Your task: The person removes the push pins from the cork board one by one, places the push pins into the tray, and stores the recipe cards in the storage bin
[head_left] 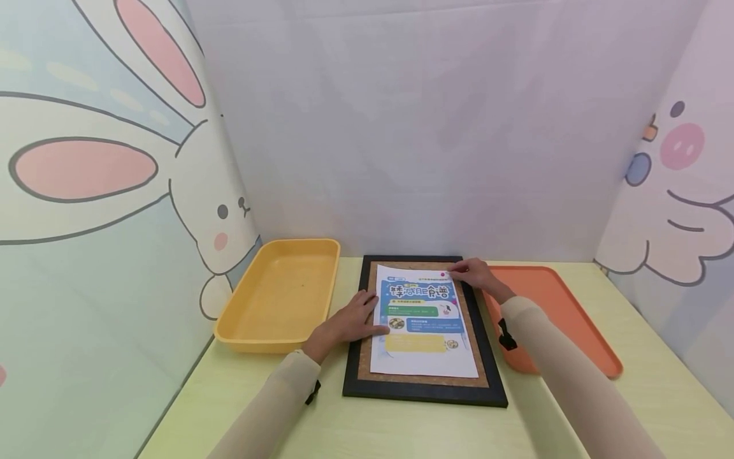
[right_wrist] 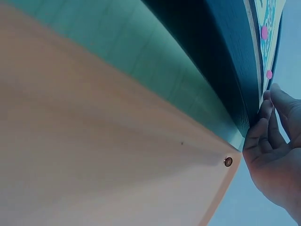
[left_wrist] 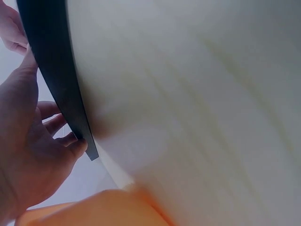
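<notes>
The poster [head_left: 421, 354] lies face up on the cork of a black-framed board [head_left: 424, 391], which rests flat on the tabletop [head_left: 401, 433] between two trays, its length running away from the person so that the print probably reads the right way up for them. The left hand [head_left: 351, 317] is spread at the poster's left edge, fingers apart and thumb reaching onto the paper, likely so the sheet does not slide or lift. The right hand [head_left: 474, 274] is narrow, its fingers bent together at the top right corner; whether anything is pinched between them cannot be told. Just beside those fingertips sits a pink pin [head_left: 443, 275], and a second pink pin [head_left: 455, 301] is lower on the same side, so the paper seems to be fixed there, while the left side apparently relies on the hand. The yellow tray [head_left: 287, 280] stands apart from the board on the left and the orange tray [head_left: 539, 293] lies just beside it on the right, an arrangement that presumably leaves each within easy reach of one hand.
</notes>
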`<state>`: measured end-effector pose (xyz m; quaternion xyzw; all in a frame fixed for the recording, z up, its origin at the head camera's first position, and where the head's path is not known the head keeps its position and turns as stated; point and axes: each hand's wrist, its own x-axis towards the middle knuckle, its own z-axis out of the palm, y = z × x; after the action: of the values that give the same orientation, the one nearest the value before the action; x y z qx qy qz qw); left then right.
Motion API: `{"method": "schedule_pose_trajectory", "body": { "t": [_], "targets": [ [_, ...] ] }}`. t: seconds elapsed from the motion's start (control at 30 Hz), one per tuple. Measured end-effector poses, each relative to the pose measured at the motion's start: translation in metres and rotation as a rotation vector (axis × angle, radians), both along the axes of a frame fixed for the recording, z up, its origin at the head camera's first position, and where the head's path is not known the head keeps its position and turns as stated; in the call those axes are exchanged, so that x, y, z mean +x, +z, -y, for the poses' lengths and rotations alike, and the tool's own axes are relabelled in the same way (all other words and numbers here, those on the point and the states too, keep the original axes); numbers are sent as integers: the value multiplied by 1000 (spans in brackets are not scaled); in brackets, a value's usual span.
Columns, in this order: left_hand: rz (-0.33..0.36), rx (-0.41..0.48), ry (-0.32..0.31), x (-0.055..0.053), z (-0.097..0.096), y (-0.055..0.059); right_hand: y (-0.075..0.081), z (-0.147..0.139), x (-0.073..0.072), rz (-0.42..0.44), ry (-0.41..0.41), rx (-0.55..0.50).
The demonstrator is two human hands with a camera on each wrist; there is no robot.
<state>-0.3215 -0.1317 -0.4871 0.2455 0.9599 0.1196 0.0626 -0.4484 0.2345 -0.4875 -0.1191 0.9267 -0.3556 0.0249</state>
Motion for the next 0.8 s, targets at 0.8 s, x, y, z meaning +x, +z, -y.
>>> {"method": "schedule_pose_trajectory", "body": {
  "t": [0.8],
  "targets": [
    [6,5,-7,-4,-3,-1,-13,13,-7,-35,-32,52]
  ]
}}
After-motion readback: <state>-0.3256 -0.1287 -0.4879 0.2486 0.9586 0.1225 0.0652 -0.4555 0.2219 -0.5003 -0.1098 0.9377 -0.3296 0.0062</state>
